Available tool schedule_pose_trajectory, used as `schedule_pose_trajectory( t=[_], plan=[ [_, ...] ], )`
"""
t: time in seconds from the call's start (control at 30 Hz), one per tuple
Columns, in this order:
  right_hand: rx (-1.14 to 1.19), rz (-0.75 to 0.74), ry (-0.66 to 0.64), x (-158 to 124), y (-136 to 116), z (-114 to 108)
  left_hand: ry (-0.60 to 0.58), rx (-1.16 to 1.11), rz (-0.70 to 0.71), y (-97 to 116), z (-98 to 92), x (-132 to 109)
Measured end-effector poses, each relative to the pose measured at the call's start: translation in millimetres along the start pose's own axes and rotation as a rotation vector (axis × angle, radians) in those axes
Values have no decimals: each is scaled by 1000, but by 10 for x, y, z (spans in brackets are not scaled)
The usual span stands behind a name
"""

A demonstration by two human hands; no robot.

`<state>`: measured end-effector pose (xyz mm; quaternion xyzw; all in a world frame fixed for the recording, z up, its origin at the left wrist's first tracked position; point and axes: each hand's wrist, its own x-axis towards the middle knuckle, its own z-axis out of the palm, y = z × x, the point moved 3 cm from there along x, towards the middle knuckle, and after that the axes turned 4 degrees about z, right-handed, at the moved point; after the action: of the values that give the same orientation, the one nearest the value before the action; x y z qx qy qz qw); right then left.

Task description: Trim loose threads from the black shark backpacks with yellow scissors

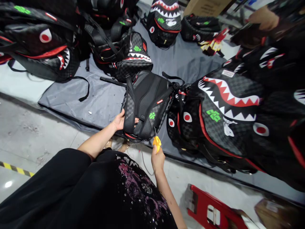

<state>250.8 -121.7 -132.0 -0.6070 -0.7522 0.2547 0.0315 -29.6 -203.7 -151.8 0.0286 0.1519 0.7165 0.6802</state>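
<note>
A black checkered backpack lies on the grey cloth of the table, its straps and padded back facing up, with a green mark on one strap. My left hand is at its lower left edge, the fingers wrapped round a shoulder strap and partly hidden beneath it. In my right hand is a yellow-handled tool with a thin metal tip, which points at the lower right edge of the backpack. Whether the tip touches the fabric I cannot tell.
Several shark-mouth backpacks are piled on the right, more at the left and back. A cardboard box stands behind. Another person's hand shows at the upper right. A red plastic stool is on the floor.
</note>
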Motion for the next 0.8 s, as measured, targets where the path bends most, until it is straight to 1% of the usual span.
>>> schedule_pose_trajectory(
  t=[0.13, 0.33, 0.4, 0.47, 0.53, 0.6, 0.63, 0.67, 0.73, 0.8],
  plan=[
    [-38, 29, -12, -81, 109, -66, 10, 23, 13, -21, 40, 4],
    [-5, 68, -58, -63, 45, -87, 36, 50, -7, -16, 84, 4],
    [9, 56, -57, -134, 82, -140, 40, 53, -1, -5, 91, -2],
    [7, 44, -36, -322, 203, -205, 40, 49, -8, 0, 94, -7],
    [-31, 65, -42, -597, 372, -237, 39, 42, -18, -1, 95, -10],
    [-100, 94, -125, -862, 486, -200, 41, 38, -22, -6, 99, -12],
    [-146, 92, -188, -959, 488, -154, 43, 38, -23, -9, 101, -14],
    [-197, 70, -252, -1021, 444, -96, 46, 39, -23, -12, 104, -17],
    [-294, -32, -342, -1034, 244, 26, 52, 47, -27, -13, 107, -24],
    [-377, -136, -371, -945, 6, 101, 57, 60, -36, -7, 111, -16]
  ],
)
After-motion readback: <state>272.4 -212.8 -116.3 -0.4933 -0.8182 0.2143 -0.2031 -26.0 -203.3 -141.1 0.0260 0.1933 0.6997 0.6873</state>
